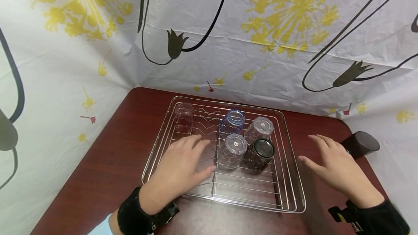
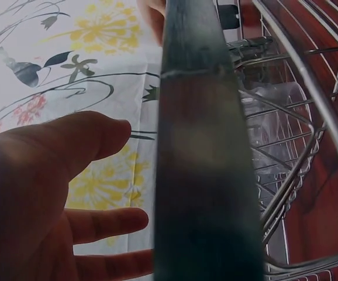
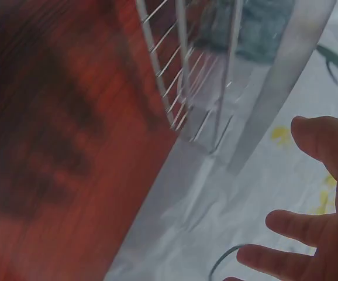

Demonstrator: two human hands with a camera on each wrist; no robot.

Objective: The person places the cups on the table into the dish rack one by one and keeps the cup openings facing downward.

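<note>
My left hand point(image 1: 179, 164) hovers over the left half of a silver wire dish rack point(image 1: 241, 203), fingers spread and holding nothing. Upside-down glasses stand in the rack. A faintly pink glass point(image 1: 184, 115) is at its back left, beyond my left hand. Grouped right of centre are a blue-tinted glass point(image 1: 232, 122), a front clear glass point(image 1: 232, 151), a back clear glass point(image 1: 259, 130) and a dark glass point(image 1: 259, 155). To the rack's right, my empty right hand point(image 1: 337, 171) is held with thumb and fingers apart. Partly hidden behind it is a dark cup point(image 1: 360, 144).
The rack stands on a reddish-brown table point(image 1: 107, 148). White cloth point(image 1: 209, 71) with yellow flower prints hangs behind and at both sides. In the left wrist view, a blurred flat metal bar point(image 2: 204, 152) crosses close to the lens.
</note>
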